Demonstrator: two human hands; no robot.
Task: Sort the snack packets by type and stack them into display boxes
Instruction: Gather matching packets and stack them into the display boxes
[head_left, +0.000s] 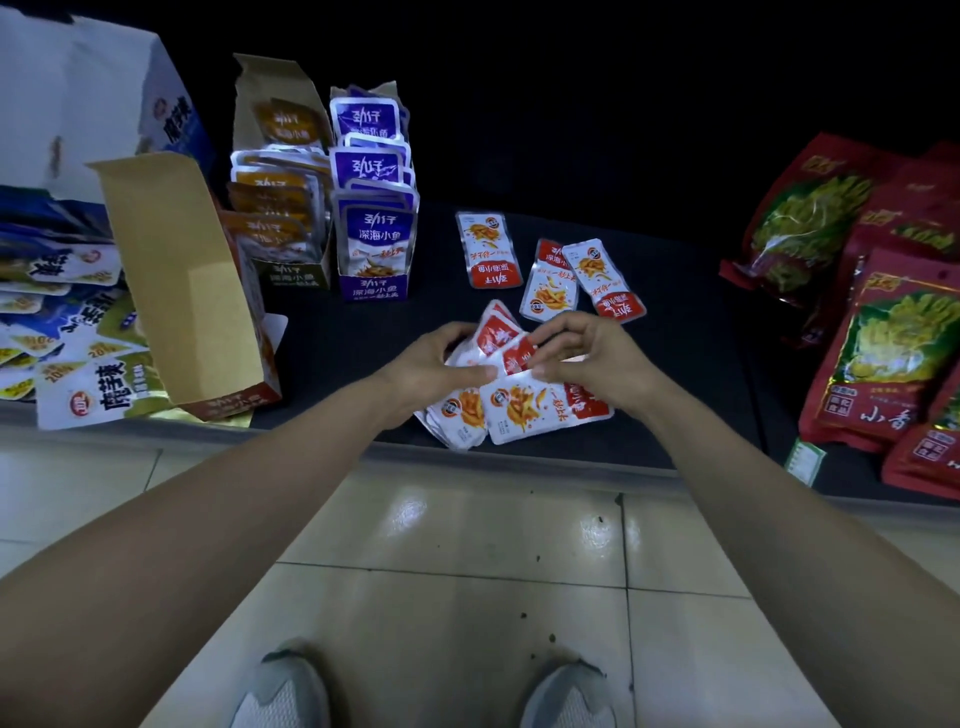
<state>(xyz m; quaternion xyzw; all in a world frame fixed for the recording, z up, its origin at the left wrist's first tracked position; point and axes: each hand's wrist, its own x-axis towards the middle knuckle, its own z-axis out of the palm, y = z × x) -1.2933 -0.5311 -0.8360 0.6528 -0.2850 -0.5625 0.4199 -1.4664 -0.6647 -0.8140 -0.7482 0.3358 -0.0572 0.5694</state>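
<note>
My left hand (431, 366) and my right hand (587, 358) meet over the dark shelf's front edge, both gripping a fanned bunch of red-and-white snack packets (511, 353). More of that bunch (519, 410) lies flat under my hands. Three loose red packets lie behind: one (488, 249) to the left, two overlapping ones (576, 278) to the right. A purple display box (374, 283) holds upright purple packets. Beside it an orange display box (291, 275) holds orange packets. An open cardboard display box (182, 291) stands at the left, its inside showing nothing.
Large blue-and-green snack bags (67, 322) pile up at the left under a white bag. Big red bags with green contents (883, 332) cover the shelf's right side. A price tag (804, 460) hangs at the shelf edge. Tiled floor and my shoes lie below.
</note>
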